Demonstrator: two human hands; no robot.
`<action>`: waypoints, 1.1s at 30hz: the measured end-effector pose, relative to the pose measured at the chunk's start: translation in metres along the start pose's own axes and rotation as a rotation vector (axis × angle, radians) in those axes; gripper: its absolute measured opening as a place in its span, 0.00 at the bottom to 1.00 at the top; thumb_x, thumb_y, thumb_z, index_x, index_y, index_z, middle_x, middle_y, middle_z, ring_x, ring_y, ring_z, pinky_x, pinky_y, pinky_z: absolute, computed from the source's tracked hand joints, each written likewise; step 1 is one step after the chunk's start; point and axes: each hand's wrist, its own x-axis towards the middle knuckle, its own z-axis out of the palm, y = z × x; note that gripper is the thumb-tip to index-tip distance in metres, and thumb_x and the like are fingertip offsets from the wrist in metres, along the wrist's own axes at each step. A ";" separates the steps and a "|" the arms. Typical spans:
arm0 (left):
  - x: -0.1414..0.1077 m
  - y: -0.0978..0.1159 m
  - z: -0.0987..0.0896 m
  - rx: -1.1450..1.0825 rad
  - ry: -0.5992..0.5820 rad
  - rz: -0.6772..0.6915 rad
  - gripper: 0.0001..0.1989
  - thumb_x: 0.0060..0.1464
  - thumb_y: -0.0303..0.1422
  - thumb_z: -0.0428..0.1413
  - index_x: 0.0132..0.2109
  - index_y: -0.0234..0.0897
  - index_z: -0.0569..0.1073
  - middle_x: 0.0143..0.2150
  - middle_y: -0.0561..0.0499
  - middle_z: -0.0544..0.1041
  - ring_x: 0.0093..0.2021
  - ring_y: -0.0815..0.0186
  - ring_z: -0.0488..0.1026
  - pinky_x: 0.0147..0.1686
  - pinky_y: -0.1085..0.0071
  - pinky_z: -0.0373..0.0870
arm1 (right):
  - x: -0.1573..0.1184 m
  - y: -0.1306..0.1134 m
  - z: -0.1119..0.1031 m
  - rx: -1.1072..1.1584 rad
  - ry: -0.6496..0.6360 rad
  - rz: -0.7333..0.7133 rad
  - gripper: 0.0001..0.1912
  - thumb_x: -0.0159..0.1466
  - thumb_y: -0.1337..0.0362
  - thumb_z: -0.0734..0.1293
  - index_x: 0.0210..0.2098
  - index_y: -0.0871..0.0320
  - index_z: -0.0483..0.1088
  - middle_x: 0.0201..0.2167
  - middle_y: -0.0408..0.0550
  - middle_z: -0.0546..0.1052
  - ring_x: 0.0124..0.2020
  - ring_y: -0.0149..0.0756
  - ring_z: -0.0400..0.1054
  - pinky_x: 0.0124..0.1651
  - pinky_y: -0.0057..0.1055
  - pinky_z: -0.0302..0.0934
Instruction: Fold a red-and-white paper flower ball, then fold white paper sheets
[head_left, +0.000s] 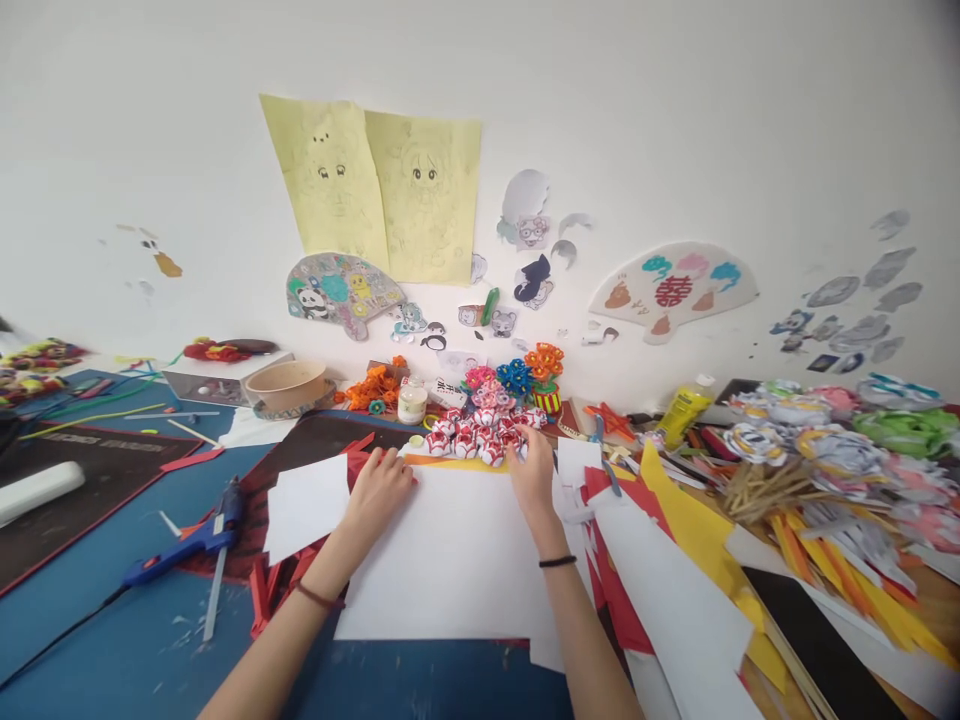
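A large sheet of white paper (442, 550) lies flat in front of me, over other sheets. My left hand (381, 488) rests at its upper left corner, fingers bent but apart and nothing visible in them. At the upper right edge, my right hand (534, 465) reaches to a cluster of red and white folded paper pieces (472, 432). Its thumb and fingers stand apart against the rightmost pieces; a grip on one is not visible. Beside my left wrist are a smaller white sheet (307, 500) and red paper strips (261, 595).
A blue glue gun (187, 550) with a cord lies left. Behind stand a beige bowl (289, 385), a small jar (412, 402) and bright craft flowers (514, 378). To the right are a yellow bottle (684, 412), yellow paper (686, 510) and paper flowers on stems (765, 440).
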 end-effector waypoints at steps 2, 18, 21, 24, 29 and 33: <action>-0.001 -0.007 -0.002 0.006 -0.007 -0.006 0.10 0.54 0.20 0.52 0.39 0.32 0.76 0.38 0.40 0.76 0.46 0.51 0.67 0.49 0.56 0.58 | -0.019 -0.004 -0.013 0.019 -0.049 0.023 0.17 0.59 0.68 0.60 0.48 0.60 0.68 0.47 0.56 0.74 0.50 0.45 0.66 0.54 0.46 0.60; -0.017 -0.007 -0.014 -0.007 0.001 -0.040 0.19 0.56 0.19 0.45 0.50 0.27 0.73 0.55 0.34 0.70 0.56 0.49 0.63 0.53 0.53 0.56 | -0.181 -0.028 -0.132 -0.213 -0.449 -0.167 0.25 0.65 0.66 0.59 0.61 0.46 0.60 0.61 0.46 0.66 0.59 0.45 0.63 0.54 0.41 0.67; -0.017 0.019 -0.010 -0.042 0.009 0.005 0.19 0.59 0.23 0.47 0.56 0.33 0.69 0.58 0.39 0.70 0.59 0.52 0.62 0.58 0.54 0.53 | -0.187 -0.020 -0.137 -0.312 -0.507 -0.247 0.27 0.65 0.65 0.61 0.63 0.46 0.58 0.61 0.44 0.65 0.59 0.47 0.63 0.55 0.43 0.67; -0.018 0.035 0.000 -0.057 0.006 0.030 0.20 0.59 0.22 0.46 0.56 0.33 0.69 0.56 0.40 0.72 0.58 0.54 0.64 0.58 0.56 0.54 | -0.190 -0.017 -0.136 -0.355 -0.506 -0.263 0.27 0.66 0.64 0.61 0.64 0.48 0.57 0.62 0.44 0.64 0.60 0.47 0.62 0.56 0.44 0.66; -0.019 0.024 0.014 -0.043 0.009 -0.010 0.21 0.57 0.18 0.43 0.55 0.26 0.69 0.53 0.33 0.73 0.56 0.51 0.66 0.55 0.53 0.57 | -0.194 -0.016 -0.135 -0.411 -0.497 -0.268 0.26 0.67 0.64 0.59 0.64 0.52 0.57 0.62 0.45 0.64 0.60 0.46 0.62 0.56 0.44 0.67; -0.024 0.005 0.017 -0.027 0.008 -0.046 0.19 0.57 0.18 0.43 0.53 0.24 0.71 0.49 0.31 0.74 0.53 0.50 0.68 0.53 0.53 0.58 | -0.196 -0.016 -0.134 -0.417 -0.462 -0.260 0.26 0.67 0.64 0.59 0.64 0.52 0.57 0.61 0.45 0.65 0.59 0.47 0.63 0.55 0.44 0.68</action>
